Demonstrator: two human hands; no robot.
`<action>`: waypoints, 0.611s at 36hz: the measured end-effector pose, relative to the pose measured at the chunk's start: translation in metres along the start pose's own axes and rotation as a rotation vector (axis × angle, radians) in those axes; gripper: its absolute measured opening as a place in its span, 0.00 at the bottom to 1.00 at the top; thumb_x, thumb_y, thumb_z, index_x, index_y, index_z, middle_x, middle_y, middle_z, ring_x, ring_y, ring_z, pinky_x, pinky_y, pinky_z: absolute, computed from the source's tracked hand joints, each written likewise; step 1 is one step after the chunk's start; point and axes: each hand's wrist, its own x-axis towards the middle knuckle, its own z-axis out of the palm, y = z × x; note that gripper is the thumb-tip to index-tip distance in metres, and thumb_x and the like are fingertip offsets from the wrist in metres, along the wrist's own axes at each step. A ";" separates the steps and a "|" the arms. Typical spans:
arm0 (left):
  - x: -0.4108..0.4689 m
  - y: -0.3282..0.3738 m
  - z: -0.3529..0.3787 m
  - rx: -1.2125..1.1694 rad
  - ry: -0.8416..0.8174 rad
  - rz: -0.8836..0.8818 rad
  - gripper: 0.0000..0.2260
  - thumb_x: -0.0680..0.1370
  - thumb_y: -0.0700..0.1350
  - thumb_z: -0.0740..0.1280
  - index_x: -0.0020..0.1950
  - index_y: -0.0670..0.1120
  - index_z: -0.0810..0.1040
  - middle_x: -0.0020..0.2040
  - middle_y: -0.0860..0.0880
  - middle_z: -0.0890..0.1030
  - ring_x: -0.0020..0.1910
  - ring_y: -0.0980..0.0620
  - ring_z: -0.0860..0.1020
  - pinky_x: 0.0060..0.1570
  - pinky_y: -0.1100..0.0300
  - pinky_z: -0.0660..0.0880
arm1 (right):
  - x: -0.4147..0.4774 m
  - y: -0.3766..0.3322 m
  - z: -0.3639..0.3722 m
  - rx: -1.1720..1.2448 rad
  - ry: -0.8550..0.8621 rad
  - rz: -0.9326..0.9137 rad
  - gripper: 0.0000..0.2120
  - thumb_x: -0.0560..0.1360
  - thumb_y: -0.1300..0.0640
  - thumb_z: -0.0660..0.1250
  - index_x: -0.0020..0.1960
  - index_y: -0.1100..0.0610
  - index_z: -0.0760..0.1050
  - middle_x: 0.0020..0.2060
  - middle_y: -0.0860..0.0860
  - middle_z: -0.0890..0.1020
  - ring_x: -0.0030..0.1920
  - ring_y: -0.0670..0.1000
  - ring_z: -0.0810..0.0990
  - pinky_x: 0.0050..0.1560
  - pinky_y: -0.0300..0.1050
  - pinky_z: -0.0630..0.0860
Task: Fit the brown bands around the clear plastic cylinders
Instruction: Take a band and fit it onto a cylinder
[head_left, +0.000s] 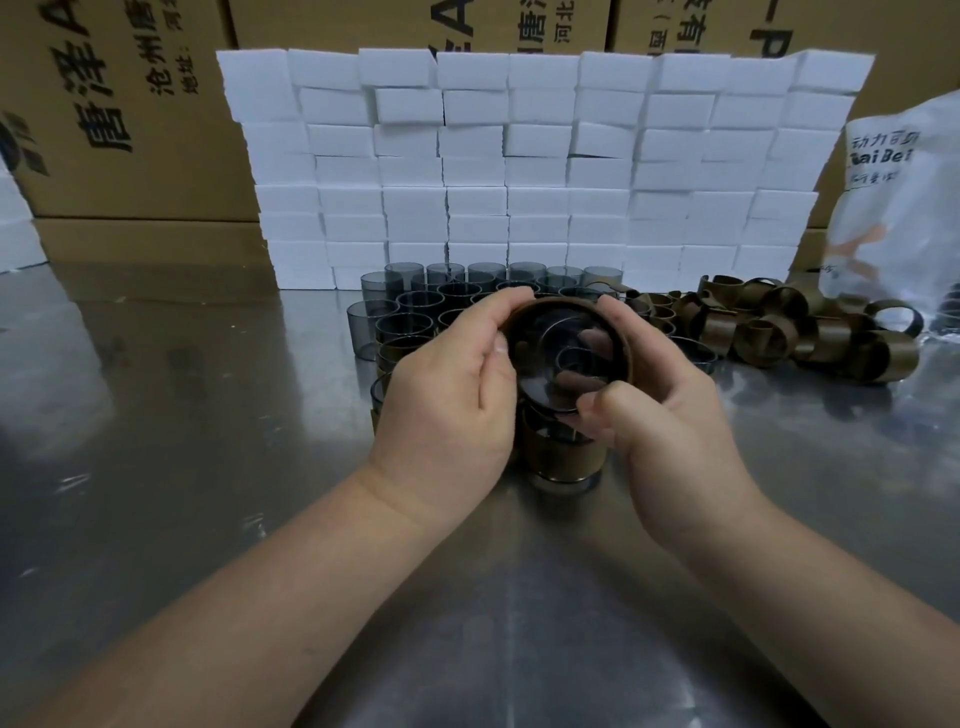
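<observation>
- Table (182, 467): shiny metal, spread under and all round the cylinder you hold.
- Bare cylinders (415, 306): a cluster standing upright on the table, behind and to the left of the held cylinder. Those nearest your left hand carry brown bands.
- Left hand (447, 395): your forearm comes up from the lower left, with the wrist nearly straight. The fingers are curled over the far left of the held cylinder and the thumb lies against its near left edge, so the hand is clamped on it.
- Cylinder (550, 338): lifted off the table between both hands and tilted so that its open mouth faces you.
- Band (625, 358): wrapped round the held cylinder's wall, showing as a brown ring along the top and right edge.
- Banded cylinder (558, 452): upright on the table, directly below the held cylinder and between your wrists.
- Boxes (519, 171): a wall of white boxes stacked well behind the held cylinder.
- Right hand (670, 410): your forearm comes in from the lower right. The fingers are curled round the right side and the thumb tip is pressed on the near lower rim, gripping the held cylinder. One fingertip shows through the clear wall.
- Band pile (810, 327): loose brown loops heaped on the table to the right of the held cylinder.
- Bag (893, 197): white plastic, printed, far right of the held cylinder.
</observation>
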 end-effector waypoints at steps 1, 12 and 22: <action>0.000 0.000 0.000 0.000 0.005 -0.004 0.15 0.77 0.38 0.57 0.61 0.40 0.76 0.49 0.62 0.74 0.51 0.65 0.74 0.53 0.76 0.68 | 0.000 0.000 0.000 0.006 -0.004 -0.005 0.27 0.57 0.61 0.64 0.51 0.39 0.73 0.40 0.37 0.83 0.50 0.52 0.83 0.47 0.44 0.79; 0.001 0.002 -0.001 -0.097 -0.012 -0.087 0.13 0.77 0.43 0.59 0.58 0.56 0.71 0.51 0.67 0.74 0.52 0.71 0.74 0.53 0.76 0.68 | 0.002 0.002 -0.001 0.137 -0.006 0.032 0.31 0.59 0.62 0.64 0.63 0.51 0.74 0.47 0.47 0.83 0.54 0.58 0.81 0.40 0.42 0.79; 0.004 0.000 -0.005 -0.542 -0.226 -0.470 0.26 0.69 0.62 0.59 0.60 0.50 0.76 0.56 0.47 0.81 0.57 0.51 0.78 0.53 0.52 0.76 | -0.003 -0.005 0.003 0.226 -0.088 0.056 0.48 0.58 0.51 0.77 0.73 0.58 0.59 0.63 0.52 0.76 0.61 0.56 0.77 0.54 0.49 0.79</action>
